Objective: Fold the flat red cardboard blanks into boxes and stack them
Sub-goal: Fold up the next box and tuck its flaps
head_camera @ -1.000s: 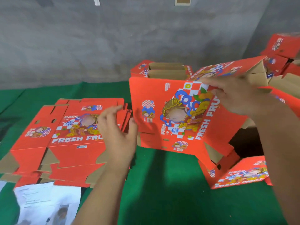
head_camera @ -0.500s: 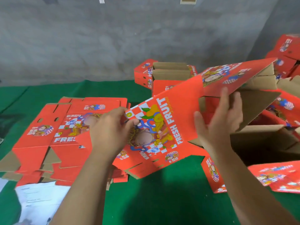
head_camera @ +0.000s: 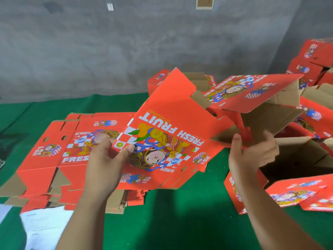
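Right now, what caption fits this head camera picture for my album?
Two hands, left hand and right hand, fold a red box above the blanks.

Two hands show: the left hand [head_camera: 108,159] and the right hand [head_camera: 252,156], sharing one half-opened red blank [head_camera: 171,141] at the frame's centre. One stack of flat blanks [head_camera: 54,150] lies at the left; its sheet count cannot be told. One folded box [head_camera: 158,80] stands at upper centre. At least three boxes [head_camera: 306,67] pile at the upper right. One white paper sheet [head_camera: 41,228] lies at the lower left.
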